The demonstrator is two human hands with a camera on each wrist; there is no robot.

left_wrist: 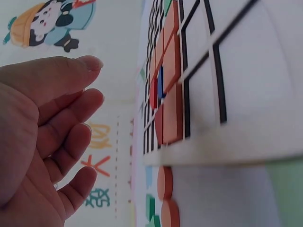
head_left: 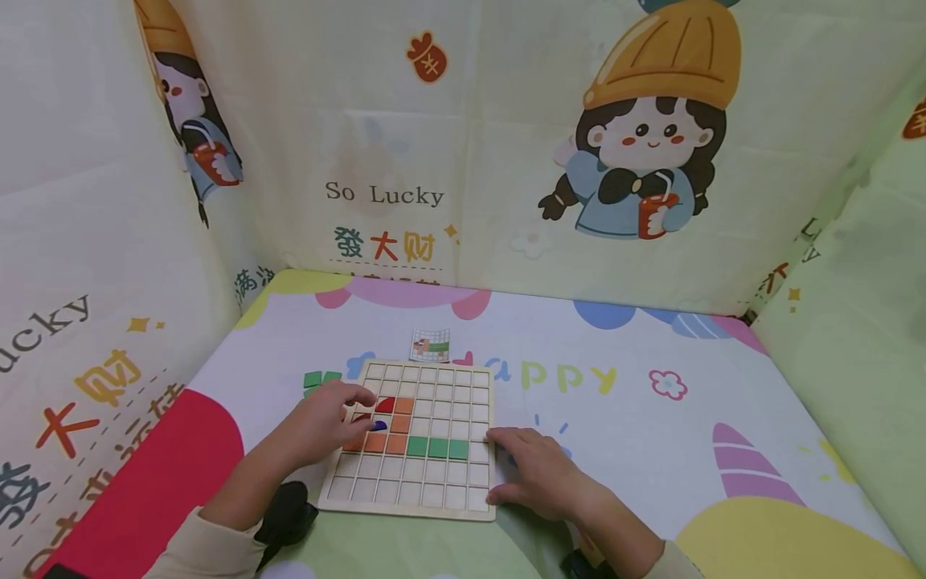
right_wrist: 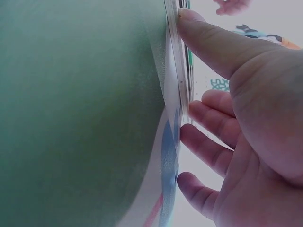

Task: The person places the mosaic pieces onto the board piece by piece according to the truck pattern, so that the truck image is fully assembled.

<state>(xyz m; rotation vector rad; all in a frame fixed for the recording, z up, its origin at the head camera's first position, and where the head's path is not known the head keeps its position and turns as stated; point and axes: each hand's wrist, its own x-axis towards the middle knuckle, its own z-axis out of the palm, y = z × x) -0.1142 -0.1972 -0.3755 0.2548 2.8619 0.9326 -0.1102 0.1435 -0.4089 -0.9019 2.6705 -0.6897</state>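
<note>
A wooden grid board [head_left: 405, 490] lies flat on the table, partly filled with coloured tiles. Orange tiles [head_left: 396, 443] form a bent cluster on its left side, and a row of green tiles [head_left: 437, 448] runs to the right from it. Among the orange sit a red piece [head_left: 386, 405] and a blue piece [head_left: 379, 425]. Over the board's left edge hovers my left hand [head_left: 318, 422], thumb and fingers apart with nothing between them in the left wrist view. My right hand [head_left: 538, 474] rests at the board's right edge, its thumb and fingertips touching the rim.
Loose green tiles [head_left: 321, 379] lie beyond the board's left side. In the left wrist view, orange rounded pieces [left_wrist: 165, 183] stand beside the board. Behind it lies a small picture card [head_left: 430, 345] with a gridded design. Printed cloth walls [head_left: 492, 161] enclose the table.
</note>
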